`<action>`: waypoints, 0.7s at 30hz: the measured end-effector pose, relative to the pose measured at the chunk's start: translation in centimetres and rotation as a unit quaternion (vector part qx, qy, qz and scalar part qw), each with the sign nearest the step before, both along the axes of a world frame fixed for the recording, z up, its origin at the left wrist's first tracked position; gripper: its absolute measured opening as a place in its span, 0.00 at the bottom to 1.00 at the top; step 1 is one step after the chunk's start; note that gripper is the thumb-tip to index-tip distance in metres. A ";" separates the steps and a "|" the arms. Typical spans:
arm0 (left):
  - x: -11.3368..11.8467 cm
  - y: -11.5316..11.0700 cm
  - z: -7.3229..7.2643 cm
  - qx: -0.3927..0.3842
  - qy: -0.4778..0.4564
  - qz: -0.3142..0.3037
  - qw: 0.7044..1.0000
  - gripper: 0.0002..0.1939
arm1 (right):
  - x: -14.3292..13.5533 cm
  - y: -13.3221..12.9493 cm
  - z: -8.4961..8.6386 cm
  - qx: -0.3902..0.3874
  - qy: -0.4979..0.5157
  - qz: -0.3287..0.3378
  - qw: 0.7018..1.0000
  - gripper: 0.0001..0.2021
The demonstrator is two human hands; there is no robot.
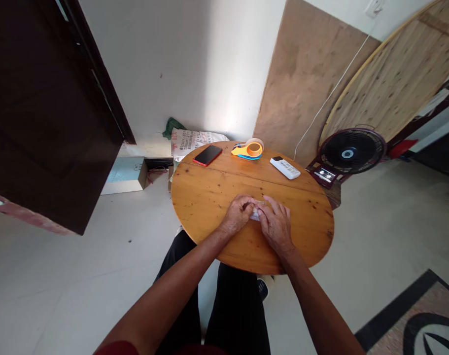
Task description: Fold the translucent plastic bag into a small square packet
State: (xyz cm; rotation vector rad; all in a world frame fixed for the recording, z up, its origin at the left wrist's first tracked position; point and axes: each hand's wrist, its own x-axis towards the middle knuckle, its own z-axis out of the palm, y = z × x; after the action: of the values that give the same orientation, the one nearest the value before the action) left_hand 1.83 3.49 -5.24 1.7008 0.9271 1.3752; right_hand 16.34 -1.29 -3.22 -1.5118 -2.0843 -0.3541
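Note:
Both hands meet over the round wooden table, around a small whitish object that is mostly covered by the fingers. My left hand pinches at its left side, fingers closed. From the right, my right hand has its thumb and fingertips on the same object. What the object is cannot be made out. Beyond the hands lie a phone with a red edge, an orange and blue tape dispenser with a roll of tape, and a white remote-like device.
A black fan stands right of the table. Behind the table are a printed sack and a wooden board against the wall. A pale box sits on the floor at left, near a dark door.

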 end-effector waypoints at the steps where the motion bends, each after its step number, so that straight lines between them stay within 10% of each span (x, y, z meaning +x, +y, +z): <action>1: 0.0 0.0 0.1 -0.001 0.001 0.001 1.000 0.09 | -0.1 0.0 0.1 -0.003 -0.008 -0.005 1.000 0.14; 21: -0.3 -0.3 0.2 -0.055 -0.030 0.013 0.998 0.14 | 0.5 0.1 -0.4 -0.014 0.025 -0.010 1.000 0.16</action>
State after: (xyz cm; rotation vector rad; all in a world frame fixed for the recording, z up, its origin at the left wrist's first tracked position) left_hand 1.53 3.22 -5.07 1.5618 0.9761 1.3603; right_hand 16.85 -1.21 -3.62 -1.5432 -2.0449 -0.2939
